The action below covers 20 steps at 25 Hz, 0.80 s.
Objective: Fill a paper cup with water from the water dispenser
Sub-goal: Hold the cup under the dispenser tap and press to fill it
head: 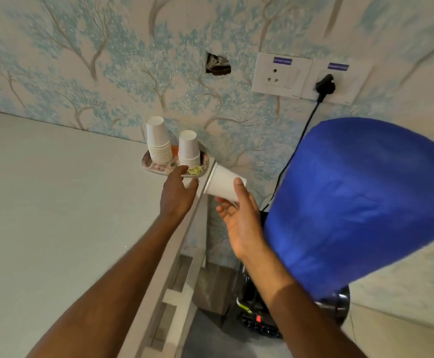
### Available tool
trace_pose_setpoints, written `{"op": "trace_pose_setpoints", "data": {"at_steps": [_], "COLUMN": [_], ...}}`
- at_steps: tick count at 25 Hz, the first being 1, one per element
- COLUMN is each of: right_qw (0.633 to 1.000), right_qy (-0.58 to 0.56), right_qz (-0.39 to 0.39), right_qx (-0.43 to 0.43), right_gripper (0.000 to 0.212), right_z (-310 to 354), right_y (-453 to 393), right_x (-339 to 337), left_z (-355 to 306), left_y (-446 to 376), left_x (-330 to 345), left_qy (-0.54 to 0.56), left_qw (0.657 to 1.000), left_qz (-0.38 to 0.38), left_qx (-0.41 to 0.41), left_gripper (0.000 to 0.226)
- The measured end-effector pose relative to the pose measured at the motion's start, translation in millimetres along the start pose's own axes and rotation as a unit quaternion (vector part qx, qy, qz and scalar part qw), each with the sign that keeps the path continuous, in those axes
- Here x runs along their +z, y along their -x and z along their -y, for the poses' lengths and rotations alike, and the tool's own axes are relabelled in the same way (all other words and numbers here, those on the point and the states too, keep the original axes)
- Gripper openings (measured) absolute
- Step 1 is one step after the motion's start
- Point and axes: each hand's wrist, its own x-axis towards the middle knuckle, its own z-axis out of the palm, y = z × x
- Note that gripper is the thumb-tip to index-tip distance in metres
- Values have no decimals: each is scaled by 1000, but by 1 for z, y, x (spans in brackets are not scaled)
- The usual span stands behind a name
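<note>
My right hand (239, 218) holds a white paper cup (221, 183) tilted on its side, rim toward the left, just past the counter's edge. My left hand (178, 193) rests open on the counter, its fingertips touching the patterned tray (150, 165). Two stacks of upturned white paper cups stand on that tray, the left stack (158, 143) and the right stack (188, 148). The water dispenser's bottle, under a blue cover (353, 202), fills the right side. The dispenser's dark body (260, 324) shows low down; its taps are hidden.
A grey-white counter (55, 215) fills the left, its edge running diagonally down the middle. Wall sockets (280, 73) sit on the tree-patterned wall, with a black plug and cable (323, 85) running down behind the bottle. A hole (218, 64) breaks the wallpaper.
</note>
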Motion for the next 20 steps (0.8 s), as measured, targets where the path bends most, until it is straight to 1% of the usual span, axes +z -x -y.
{"op": "trace_pose_setpoints", "data": {"at_steps": [4, 5, 7, 9, 10, 13, 17, 19, 20], "right_qw": [998, 997, 996, 994, 993, 994, 993, 995, 996], "right_qy": [-45, -55, -68, -83, -88, -73, -56, -40, -29], "right_qz": [15, 17, 20, 33, 40, 51, 49, 28, 15], "right_qx": [43, 51, 62, 63, 62, 63, 90, 90, 86], "right_gripper": [65, 64, 55, 47, 46, 57, 73, 74, 71], "right_z": [-7, -9, -13, -16, -17, -20, -31, -39, -44], "right_y": [73, 88, 117, 142, 152, 177, 201, 210, 213], "right_x": [-78, -96, -131, -164, -180, -229, -282, -300, -307], "left_z": [-20, -22, -27, -28, -27, -20, -1, 9, 13], "left_y": [80, 97, 135, 170, 186, 232, 277, 293, 299], "left_x": [15, 21, 38, 56, 65, 93, 117, 127, 130], "left_qy": [5, 11, 21, 12, 8, 14, 24, 17, 10], "left_qw": [1000, 1000, 1000, 999, 999, 997, 992, 990, 989], "left_qz": [14, 18, 24, 36, 44, 82, 116, 135, 142], "left_qx": [1, 2, 2, 4, 6, -5, -33, -39, -42], "left_gripper": [46, 45, 42, 40, 40, 39, 36, 35, 35]}}
